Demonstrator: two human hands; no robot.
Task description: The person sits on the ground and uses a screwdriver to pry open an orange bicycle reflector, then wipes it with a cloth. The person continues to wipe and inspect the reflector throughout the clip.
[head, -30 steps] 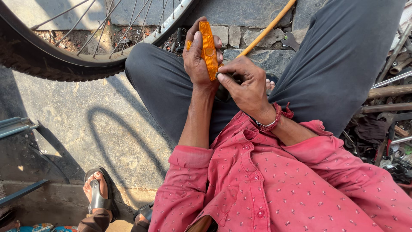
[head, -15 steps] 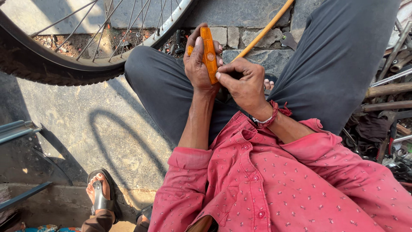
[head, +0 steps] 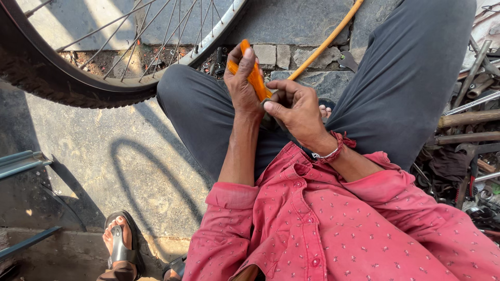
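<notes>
Hands meet at upper centre of frame, above lap. Left hand raised, wrist bent, fingers curled around one flat orange strip, thumb pressed on its face. Right hand just beside, fingertips pinching strip's lower end. One bicycle wheel upper left. One sandalled foot lower left. Metal rods piled at right edge. No container visible.

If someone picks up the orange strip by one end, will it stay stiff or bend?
The orange strip would probably flex a little: it is long, thin and flat. It stands upright in the left hand without drooping, so hardly floppy. It is likely light; the right hand only pinches its lower end.
</notes>
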